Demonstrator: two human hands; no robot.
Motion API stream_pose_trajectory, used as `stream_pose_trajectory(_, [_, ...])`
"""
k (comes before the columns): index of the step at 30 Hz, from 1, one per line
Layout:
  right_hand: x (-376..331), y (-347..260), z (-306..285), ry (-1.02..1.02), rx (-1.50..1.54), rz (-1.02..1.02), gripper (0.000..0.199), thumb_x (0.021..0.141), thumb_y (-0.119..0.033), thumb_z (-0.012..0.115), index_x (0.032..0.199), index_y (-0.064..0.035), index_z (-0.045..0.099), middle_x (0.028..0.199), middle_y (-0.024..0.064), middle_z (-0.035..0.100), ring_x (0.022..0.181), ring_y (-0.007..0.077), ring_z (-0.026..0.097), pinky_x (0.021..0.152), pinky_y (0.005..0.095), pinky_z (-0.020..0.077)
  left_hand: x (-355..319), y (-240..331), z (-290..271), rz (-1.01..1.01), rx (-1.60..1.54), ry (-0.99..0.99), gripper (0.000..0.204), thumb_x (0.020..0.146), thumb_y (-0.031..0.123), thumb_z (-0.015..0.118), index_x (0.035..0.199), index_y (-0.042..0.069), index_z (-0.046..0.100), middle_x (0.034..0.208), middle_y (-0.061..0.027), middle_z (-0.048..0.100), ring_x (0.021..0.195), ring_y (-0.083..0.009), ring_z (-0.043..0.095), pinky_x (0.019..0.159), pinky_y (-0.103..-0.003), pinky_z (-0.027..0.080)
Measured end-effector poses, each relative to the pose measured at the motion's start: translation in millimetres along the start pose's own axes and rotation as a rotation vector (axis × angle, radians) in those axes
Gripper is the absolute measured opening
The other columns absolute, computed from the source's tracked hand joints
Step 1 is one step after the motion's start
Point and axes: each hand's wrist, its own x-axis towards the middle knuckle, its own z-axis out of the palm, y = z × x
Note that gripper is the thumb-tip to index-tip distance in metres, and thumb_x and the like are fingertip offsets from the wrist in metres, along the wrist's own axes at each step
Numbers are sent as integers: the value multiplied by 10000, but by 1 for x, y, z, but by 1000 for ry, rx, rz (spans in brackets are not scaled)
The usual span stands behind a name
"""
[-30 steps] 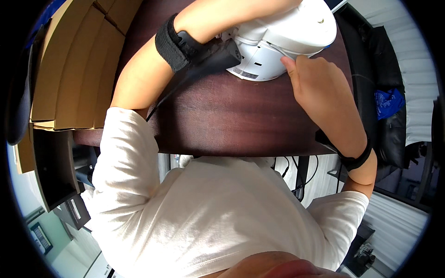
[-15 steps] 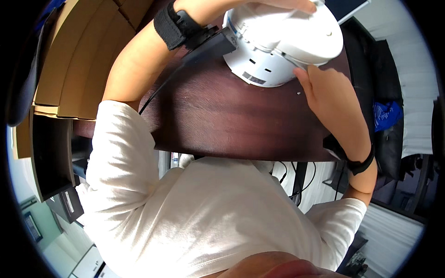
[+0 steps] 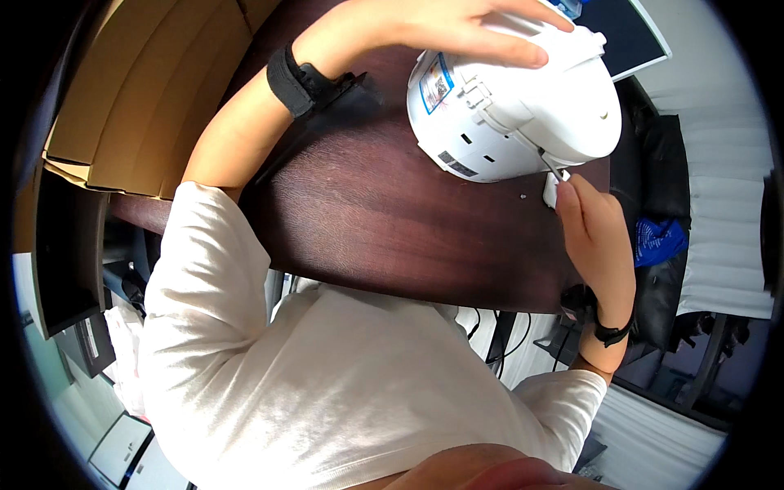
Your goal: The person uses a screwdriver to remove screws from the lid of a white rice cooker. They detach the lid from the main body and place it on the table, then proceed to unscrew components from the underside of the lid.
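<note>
First, the left hand [image 3: 445, 23]: fingers spread, palm side down over the top of a white lidded appliance [image 3: 498, 122], thumb and forefinger apart, their tips resting on its lid [image 3: 576, 102]. Second, the right hand [image 3: 594, 220]: fingers curled and pinching a thin metal tool [image 3: 552, 166], thumb laid along it; the handle end is hidden in the grip.

Tool: slender grey shaft, long axis slanting from the grip toward the far left, its tip at the seam below the lid's rim.

Appliance: rounded body, near the right edge of the dark brown counter [image 3: 392, 220], toward the far side; the lid's rounded end points to the right and nearer, its long axis running away to the far left. The side wall, with two dark slots and a blue-bordered label [image 3: 436, 83], faces the near edge. Position: beneath the left hand, just beyond and left of the right hand.

Also on the counter: one small white piece [image 3: 551, 189], just beside the right hand; one tiny pale speck [image 3: 523, 196], near it, kind too small to tell.

Surroundings: cardboard boxes [image 3: 131, 106] by the left edge; blue bag [image 3: 660, 241] on a black sofa [image 3: 663, 163], beyond the right edge.
</note>
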Motion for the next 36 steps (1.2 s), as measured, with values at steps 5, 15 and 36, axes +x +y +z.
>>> stream_pose_trajectory(5, [0,-2,-2,-43,135,38,217,943,-113,492,778,17,543,593,159,492,519,295,506,519,344,389,-15,-34,13,143,28,78,515,798,407,620,1092,-16,634,1128,-180,630,1125,-303,553,962,-404,388])
stream_pose_trajectory(15, [-6,3,8,21,255,103,222,951,-125,496,775,1,544,578,116,467,485,201,456,494,298,346,-13,22,30,-39,425,342,352,833,333,569,649,33,585,667,-98,587,682,-252,580,668,-355,409])
stream_pose_trajectory(36, [-26,-4,57,248,383,122,178,938,-146,524,828,-8,550,659,153,590,591,326,602,510,373,430,-13,37,26,128,567,34,717,585,524,789,1097,40,652,1112,-220,628,1041,-377,605,936,-451,451])
